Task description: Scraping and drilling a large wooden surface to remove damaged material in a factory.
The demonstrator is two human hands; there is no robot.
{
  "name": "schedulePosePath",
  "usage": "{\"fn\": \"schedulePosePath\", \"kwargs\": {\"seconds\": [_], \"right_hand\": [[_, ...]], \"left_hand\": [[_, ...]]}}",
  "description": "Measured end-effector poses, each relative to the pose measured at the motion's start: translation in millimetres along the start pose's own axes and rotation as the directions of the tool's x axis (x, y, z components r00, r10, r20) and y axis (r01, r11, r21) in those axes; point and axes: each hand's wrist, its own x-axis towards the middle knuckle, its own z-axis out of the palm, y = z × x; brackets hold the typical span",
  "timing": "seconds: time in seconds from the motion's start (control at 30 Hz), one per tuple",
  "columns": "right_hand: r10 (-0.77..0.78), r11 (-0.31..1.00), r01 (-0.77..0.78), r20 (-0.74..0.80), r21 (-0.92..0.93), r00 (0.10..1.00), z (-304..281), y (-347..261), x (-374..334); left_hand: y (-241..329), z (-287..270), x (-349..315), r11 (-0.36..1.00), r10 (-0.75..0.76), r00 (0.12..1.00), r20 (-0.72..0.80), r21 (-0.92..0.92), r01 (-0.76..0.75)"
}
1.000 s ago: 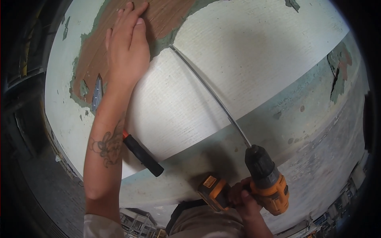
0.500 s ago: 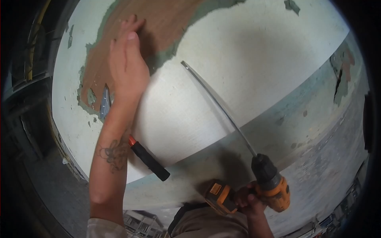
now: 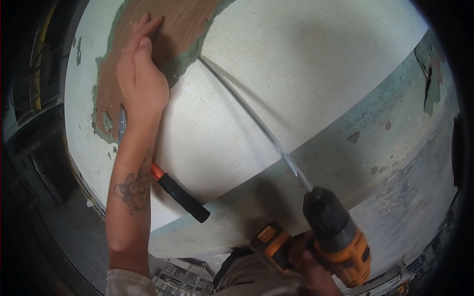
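Observation:
My left hand [image 3: 143, 76] is open, its fingers stretched over a brown bare patch [image 3: 182, 17] on the pale curved surface [image 3: 237, 153]. At lower right my right hand [image 3: 312, 271] is wrapped round the grip of an orange and black cordless drill [image 3: 340, 237]. A long thin metal bit [image 3: 247, 111] runs from its chuck up to the left, the tip at the patch's ragged greenish edge. Beneath my left forearm lies a hammer with a black grip and red-orange shaft [image 3: 182, 197]. Its pointed grey head shows beyond the arm; the middle is hidden.
A greenish worn band [image 3: 365, 126] crosses the surface below the pale part. Chipped, cracked coating [image 3: 431, 81] shows at the far right. Metal framework [image 3: 182, 277] stands low near my legs, and a dark floor [image 3: 49, 222] lies to the left.
The bit's tip has moved up and left to the patch edge, and the drill has come lower. The view has shifted slightly; my left hand stays over the patch.

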Motion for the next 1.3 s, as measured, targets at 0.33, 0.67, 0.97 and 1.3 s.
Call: {"fn": "schedulePosePath", "kwargs": {"seconds": [0.33, 0.67, 0.97, 1.3], "right_hand": [[-0.102, 0.992, 0.083, 0.229, 0.094, 0.968, 30, -25, 61], [-0.040, 0.948, -0.049, 0.269, 0.315, 0.962, 33, -21, 82], [-0.039, 0.999, 0.031, 0.279, 0.031, 0.960, 27, -41, 67], [-0.023, 0.826, -0.193, 0.373, 0.529, 0.927, 45, -16, 85]], "left_hand": [[-3, 3, -5, 0.997, 0.004, 1.000, 0.011, -0.081, -0.003], [18, 6, -19, 0.995, 0.075, 0.997, 0.010, -0.060, -0.074], [29, 13, -24, 0.996, 0.035, 0.999, -0.016, -0.082, -0.036], [24, 8, -27, 0.980, -0.013, 0.999, -0.029, -0.199, 0.007]]}}
